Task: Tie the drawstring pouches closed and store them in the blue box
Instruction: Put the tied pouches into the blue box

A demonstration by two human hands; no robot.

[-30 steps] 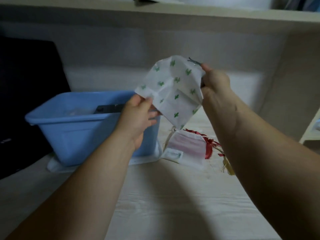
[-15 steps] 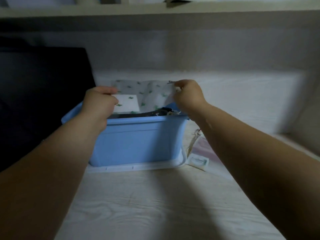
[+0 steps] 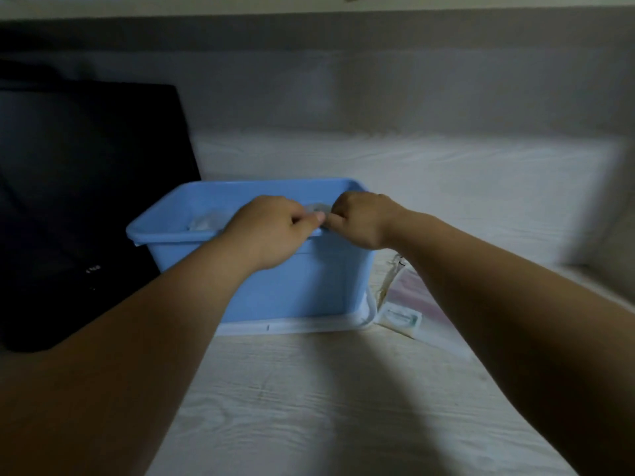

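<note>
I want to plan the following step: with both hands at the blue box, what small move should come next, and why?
Probably let go of the white pouch. The left hand and right hand seem to pinch it just inside the blue box, so it should drop in. A second pouch waits on the table beside the box.

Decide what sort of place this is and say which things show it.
Probably a desk at home or in a study room: a pale wood-grain desktop bearing a blue storage box, a black screen at the left, and a shelf overhead.
</note>
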